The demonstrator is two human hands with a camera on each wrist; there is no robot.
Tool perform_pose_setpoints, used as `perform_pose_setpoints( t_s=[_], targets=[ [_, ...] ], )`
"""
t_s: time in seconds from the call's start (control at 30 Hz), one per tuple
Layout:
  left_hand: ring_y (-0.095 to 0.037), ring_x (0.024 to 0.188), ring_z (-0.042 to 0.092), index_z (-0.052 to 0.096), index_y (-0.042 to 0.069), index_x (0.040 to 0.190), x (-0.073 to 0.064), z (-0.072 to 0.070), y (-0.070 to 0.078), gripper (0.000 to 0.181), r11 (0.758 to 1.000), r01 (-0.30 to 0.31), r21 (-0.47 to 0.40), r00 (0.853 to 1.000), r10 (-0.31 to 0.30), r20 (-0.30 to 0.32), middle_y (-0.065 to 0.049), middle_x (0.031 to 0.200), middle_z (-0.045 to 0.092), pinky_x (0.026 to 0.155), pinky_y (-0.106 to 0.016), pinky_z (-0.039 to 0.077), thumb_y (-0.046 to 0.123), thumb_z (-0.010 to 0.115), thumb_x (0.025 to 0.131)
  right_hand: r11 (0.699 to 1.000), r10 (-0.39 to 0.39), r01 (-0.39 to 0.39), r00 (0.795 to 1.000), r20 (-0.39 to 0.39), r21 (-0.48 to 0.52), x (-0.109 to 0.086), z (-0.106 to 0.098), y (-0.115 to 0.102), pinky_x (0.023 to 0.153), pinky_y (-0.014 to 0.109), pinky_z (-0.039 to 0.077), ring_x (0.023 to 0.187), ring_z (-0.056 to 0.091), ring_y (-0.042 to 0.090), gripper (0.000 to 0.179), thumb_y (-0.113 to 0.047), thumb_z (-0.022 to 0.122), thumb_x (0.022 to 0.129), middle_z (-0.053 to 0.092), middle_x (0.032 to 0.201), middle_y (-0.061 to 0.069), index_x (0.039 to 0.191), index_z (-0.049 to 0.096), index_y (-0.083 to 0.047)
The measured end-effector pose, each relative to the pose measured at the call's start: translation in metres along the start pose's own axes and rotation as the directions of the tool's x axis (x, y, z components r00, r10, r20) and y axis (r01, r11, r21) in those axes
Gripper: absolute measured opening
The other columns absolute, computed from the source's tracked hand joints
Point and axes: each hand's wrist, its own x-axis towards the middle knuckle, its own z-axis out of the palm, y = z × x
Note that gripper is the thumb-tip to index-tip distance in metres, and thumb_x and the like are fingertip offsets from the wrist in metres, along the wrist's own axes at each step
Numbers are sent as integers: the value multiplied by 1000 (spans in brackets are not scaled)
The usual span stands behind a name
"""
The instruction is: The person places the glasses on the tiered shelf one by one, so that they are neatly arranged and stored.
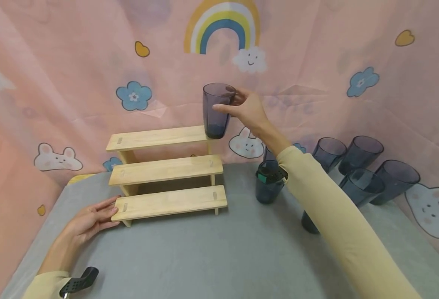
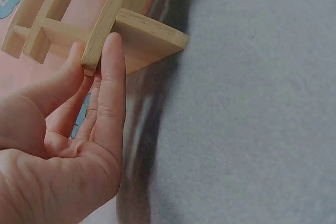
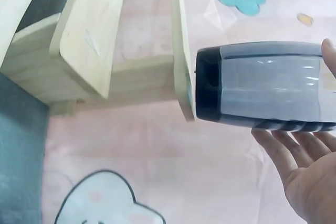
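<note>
A three-step wooden shelf [image 1: 167, 170] stands on the grey tabletop. My right hand [image 1: 247, 108] grips a dark tinted drinking glass [image 1: 216, 114] near its rim, with the thumb on the near side. The glass is upright, its base close over the right end of the top step [image 1: 159, 138]; the right wrist view shows the thick dark base [image 3: 209, 84] right at that board. At the lower left, my left hand [image 1: 92, 220] pinches the left end of the bottom step [image 2: 102, 38], thumb on top and fingers beneath.
Several more tinted glasses [image 1: 397, 180] stand on the right side of the table, partly hidden behind my right sleeve [image 1: 339, 216]. One glass [image 1: 267, 189] is right of the shelf. A pink patterned cloth [image 1: 298, 50] hangs close behind the shelf.
</note>
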Motion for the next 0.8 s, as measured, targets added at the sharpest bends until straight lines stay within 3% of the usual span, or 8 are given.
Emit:
perform_pose_setpoints(
  t_s=[0.3,0.53,0.8],
  targets=[
    [-16,100,65,70,30,108,-2,-2,1,28,1000,-5,-10,1000,5,3,7,110,62,87,-37,56,6,61,97,999,-42,41,998,55,27,12,40,-8,96,31,50,115,59,19,71,-17,82,79,62,125,9,142,50,-7],
    [-16,100,65,71,29,109,-2,2,2,27,1000,-3,-16,1000,3,-9,8,110,61,87,-37,56,6,62,96,1000,-13,12,997,73,10,18,76,-19,96,25,49,118,57,14,83,-25,87,76,61,128,4,147,45,-11],
    [-15,97,66,73,33,103,-1,6,-2,31,999,-18,-42,1000,18,-13,9,107,65,83,-35,57,5,61,97,999,5,-9,996,92,40,27,122,-24,93,21,48,116,57,11,84,-28,87,75,61,128,1,146,46,-10]
  ],
)
